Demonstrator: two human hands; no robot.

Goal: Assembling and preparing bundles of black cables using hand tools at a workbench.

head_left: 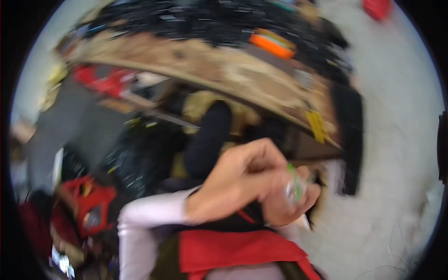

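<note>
Above my lap, both hands are close together, smeared by motion. My left hand (231,184) comes in from a pale sleeve, its fingers bent and pressed together at a small clear, shiny thing with a green edge (294,187). Beyond it, my right hand (280,210) has its fingers curled around the same thing from the right. Blur hides what kind of thing it is, and the left hand covers part of the right. Below them a red cloth (238,249) lies across my front.
A worn wooden bench (200,58) crosses ahead, piled with black pieces (172,21) at the back. On it are an orange box (273,43) and a yellow-handled tool (317,125). Black cloth (347,135) hangs at its right end. A red plastic stool (88,200) stands left.
</note>
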